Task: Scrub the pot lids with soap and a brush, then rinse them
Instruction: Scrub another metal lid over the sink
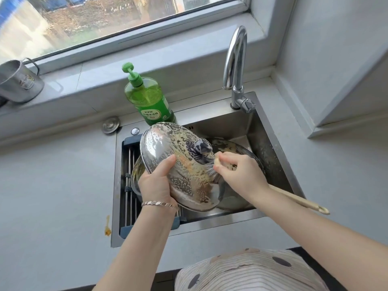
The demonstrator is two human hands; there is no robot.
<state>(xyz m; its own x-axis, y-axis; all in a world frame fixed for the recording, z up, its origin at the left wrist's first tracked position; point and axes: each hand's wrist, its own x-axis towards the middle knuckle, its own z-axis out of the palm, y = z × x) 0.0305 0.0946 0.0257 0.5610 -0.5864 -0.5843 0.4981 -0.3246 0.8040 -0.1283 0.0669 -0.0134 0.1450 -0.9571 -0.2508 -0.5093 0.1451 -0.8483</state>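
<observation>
Meanwhile left hand (156, 181) grips the soapy lid (180, 164) while right hand (241, 175) holds the brush (298, 199) against it

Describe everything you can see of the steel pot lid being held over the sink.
The round, domed stainless-steel pot lid has a dark knob at its centre. Yellowish soap suds and droplets cover its top. It is tilted above the steel sink. The left hand grips its lower rim, thumb on top; the right hand presses the wooden-handled brush against it beside the knob.

The lid (165, 143) tilts over the sink (273, 148), soap bottle (149, 101) behind it, faucet (236, 59) further right, apparently a second lid (235, 151) beneath.
</observation>
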